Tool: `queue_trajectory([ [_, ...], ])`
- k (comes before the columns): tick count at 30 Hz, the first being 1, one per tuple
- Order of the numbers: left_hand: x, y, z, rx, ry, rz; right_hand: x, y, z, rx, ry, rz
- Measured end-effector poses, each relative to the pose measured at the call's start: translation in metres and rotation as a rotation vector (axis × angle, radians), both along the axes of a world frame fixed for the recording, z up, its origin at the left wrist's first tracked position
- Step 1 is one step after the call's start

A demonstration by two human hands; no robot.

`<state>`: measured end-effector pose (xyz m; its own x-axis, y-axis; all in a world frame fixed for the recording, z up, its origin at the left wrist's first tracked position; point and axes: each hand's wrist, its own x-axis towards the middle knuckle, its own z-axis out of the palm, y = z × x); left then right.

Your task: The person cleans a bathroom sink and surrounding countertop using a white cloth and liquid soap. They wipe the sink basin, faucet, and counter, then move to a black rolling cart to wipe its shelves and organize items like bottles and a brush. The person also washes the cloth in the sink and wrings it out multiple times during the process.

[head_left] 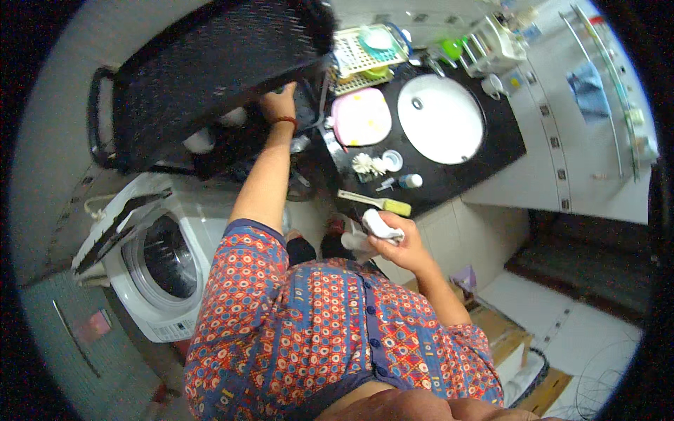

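Observation:
My left arm stretches out to a black rack [309, 105] below a large black mesh basket [210, 70]. My left hand [281, 105], with a red band at the wrist, is at that rack; its fingers are mostly hidden, so what it touches cannot be made out. Pale items [200, 142] lie in shadow under the basket. In front of my body, my right hand [401, 245] is closed round a white cloth [379, 226], whose lower part hangs down to the left. Just beyond this hand a brush [397, 207] with a pale handle lies at the counter's edge.
The dark counter [446, 182] holds a white sink [441, 119], a pink board-like item [361, 117], a small bottle [411, 181] and a plastic dish basket [365, 52]. A top-loading washing machine [158, 266] stands at left, lid up. A blue cloth [590, 91] hangs at right.

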<state>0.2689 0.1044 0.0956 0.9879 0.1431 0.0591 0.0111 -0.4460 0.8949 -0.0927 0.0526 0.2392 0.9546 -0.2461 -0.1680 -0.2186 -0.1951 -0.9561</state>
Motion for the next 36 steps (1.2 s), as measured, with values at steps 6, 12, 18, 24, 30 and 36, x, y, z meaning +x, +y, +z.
queue_trajectory([
  [6, 0.004, -0.013, -0.041, 0.051, -0.212, -0.105, -0.055, -0.051, -0.015, 0.142, 0.215, -0.022],
  [12, -0.014, 0.003, -0.02, 0.082, -0.091, -0.245, -0.069, -0.113, -0.068, -0.719, 0.314, -0.264],
  [18, -0.105, 0.045, 0.022, -0.234, -0.174, -0.454, -0.016, -0.136, -0.11, -0.88, 0.602, -0.245],
  [24, -0.196, 0.067, 0.04, -0.111, -0.049, -0.76, -0.007, -0.156, -0.155, -0.85, 0.439, -0.25],
  [30, -0.214, 0.045, 0.069, -0.018, -0.259, -1.101, -0.005, -0.14, -0.051, -0.734, 0.228, -0.351],
  [36, -0.226, 0.023, 0.094, -0.05, -0.236, -1.327, 0.032, -0.064, 0.022, -0.64, 0.014, -0.051],
])
